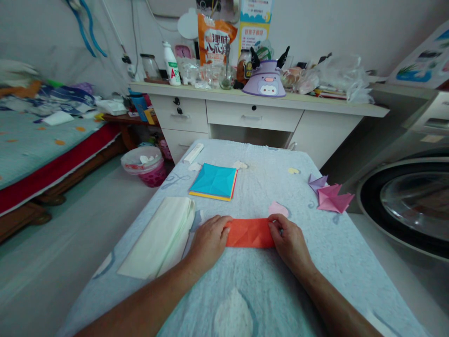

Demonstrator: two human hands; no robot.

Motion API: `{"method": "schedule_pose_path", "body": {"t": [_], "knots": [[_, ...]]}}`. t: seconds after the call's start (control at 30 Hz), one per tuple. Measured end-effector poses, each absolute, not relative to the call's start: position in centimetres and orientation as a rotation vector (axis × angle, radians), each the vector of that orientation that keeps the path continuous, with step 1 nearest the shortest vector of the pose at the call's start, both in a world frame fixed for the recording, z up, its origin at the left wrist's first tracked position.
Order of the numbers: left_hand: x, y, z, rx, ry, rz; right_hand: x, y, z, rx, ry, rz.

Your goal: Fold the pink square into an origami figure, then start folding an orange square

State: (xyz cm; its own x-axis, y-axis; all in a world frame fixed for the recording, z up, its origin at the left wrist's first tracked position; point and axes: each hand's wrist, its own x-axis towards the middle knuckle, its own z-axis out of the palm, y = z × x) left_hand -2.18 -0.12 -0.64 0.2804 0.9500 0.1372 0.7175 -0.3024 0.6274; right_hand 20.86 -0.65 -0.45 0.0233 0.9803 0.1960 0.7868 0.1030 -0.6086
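Note:
A creased orange-red sheet of origami paper (249, 233), folded into a rectangle, is stretched between my two hands just above or on the cloth-covered table (266, 285). My left hand (212, 236) pinches its left end, thumb toward me. At the opposite end, my right hand (288, 239) grips the paper with curled fingers. Beyond my left hand lies a stack of square coloured paper (213, 180), blue on top with yellow and red edges below. Folded pink paper (335, 198) and a smaller purple folded piece (317, 182) rest on the table's right side.
A folded white cloth or paper bundle (159, 236) lies beside my left forearm. A white stick-like object (193, 153) is at the far left corner. Behind stands a cluttered white desk (245, 114). A waste bin (147, 166) is left, a washing machine (417, 187) right.

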Motion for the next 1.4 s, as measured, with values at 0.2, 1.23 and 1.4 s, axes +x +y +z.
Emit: {"method": "schedule_pose_path", "body": {"t": [0.2, 1.23, 1.4], "knots": [[-2.7, 0.3, -1.0, 1.751, 1.410, 0.881, 21.0, -0.6, -0.4, -1.701, -1.814, 0.494], [-4.2, -0.9, 2.1, 1.990, 0.918, 1.252, 22.9, -2.0, 1.8, -0.983, -1.646, 0.758], [-4.6, -1.6, 1.8, 2.418, 0.814, 1.520, 22.5, -2.5, 2.0, -0.915, -1.664, 0.677]]}}
